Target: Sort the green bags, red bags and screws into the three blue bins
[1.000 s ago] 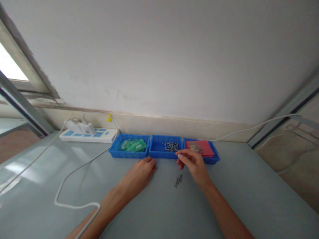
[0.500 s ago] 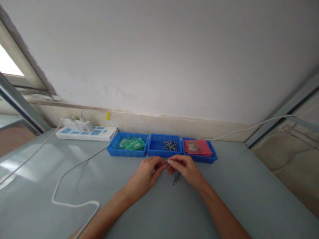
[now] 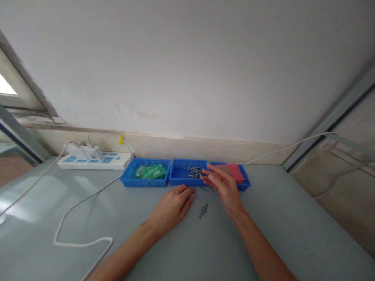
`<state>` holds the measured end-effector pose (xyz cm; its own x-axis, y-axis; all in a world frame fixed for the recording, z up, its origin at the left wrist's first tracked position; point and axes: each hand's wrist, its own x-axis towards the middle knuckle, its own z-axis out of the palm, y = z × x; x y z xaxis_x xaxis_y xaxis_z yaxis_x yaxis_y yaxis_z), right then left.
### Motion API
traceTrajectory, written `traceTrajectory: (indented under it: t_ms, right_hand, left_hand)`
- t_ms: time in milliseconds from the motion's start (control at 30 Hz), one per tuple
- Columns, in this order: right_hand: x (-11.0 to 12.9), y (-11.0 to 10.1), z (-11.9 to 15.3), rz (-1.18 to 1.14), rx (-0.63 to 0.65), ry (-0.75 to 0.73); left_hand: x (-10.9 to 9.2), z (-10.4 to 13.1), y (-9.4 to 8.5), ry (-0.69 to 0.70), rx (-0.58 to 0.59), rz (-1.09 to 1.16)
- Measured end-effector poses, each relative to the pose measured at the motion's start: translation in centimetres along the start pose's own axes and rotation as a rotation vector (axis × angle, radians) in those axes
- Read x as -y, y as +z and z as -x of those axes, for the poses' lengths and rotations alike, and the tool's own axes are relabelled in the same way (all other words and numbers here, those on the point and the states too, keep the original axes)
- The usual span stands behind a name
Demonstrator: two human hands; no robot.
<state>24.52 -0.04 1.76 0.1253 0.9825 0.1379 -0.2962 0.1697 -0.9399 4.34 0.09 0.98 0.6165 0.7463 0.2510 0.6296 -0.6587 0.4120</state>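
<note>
My right hand (image 3: 225,190) is raised with its fingers spread, over the right edge of the middle blue tray (image 3: 178,182) and the left edge of the right one. Nothing shows in its grip. Close in front of the middle tray, my left hand (image 3: 170,205) rests low over the table, fingers bent and a small gap between thumb and forefinger. Silver screws (image 3: 193,172) lie heaped in the middle tray, partly hidden by my right fingertips. Several more screws (image 3: 203,210) lie together on the table between my hands. A thin dark piece (image 3: 204,189), perhaps another screw, lies nearer the tray.
The left blue tray (image 3: 125,182) holds green plastic packets (image 3: 150,171). Red packets (image 3: 236,171) lie in the right blue tray (image 3: 245,186). A white power strip (image 3: 93,165) with plugs stands at the back left, its cable (image 3: 74,244) curving across the table. Behind runs the wall.
My hands, fingertips together before, have parted. The right hand has lifted forward toward the trays and spread its fingers. The view has shifted slightly.
</note>
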Motion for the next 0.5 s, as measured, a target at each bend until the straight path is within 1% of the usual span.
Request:
traceTrajectory:
  t_ms: [100,167,233,333,433,500]
  right_hand:
    - [0.0,-0.2,-0.2,0.027,-0.036,-0.032]
    - [0.0,-0.3,-0.2,0.051,-0.038,-0.039]
    - [0.1,-0.2,-0.2,0.064,-0.027,-0.039]
    - [0.3,-0.1,-0.1,0.062,-0.005,-0.030]
    - [0.3,0.1,0.1,0.087,0.031,-0.017]
    - [0.1,0.3,0.2,0.163,0.058,-0.024]
  left_hand:
    - [-1.1,-1.5,0.0,0.038,0.106,-0.154]
    - [-1.8,-2.5,0.0,0.055,0.172,-0.250]
    - [-2.2,-3.2,0.0,0.056,0.203,-0.310]
    - [-2.1,-3.0,0.2,0.048,0.197,-0.327]
    - [-0.9,-1.6,0.5,0.027,0.165,-0.285]
    - [0.3,-0.4,0.6,0.002,0.080,-0.100]
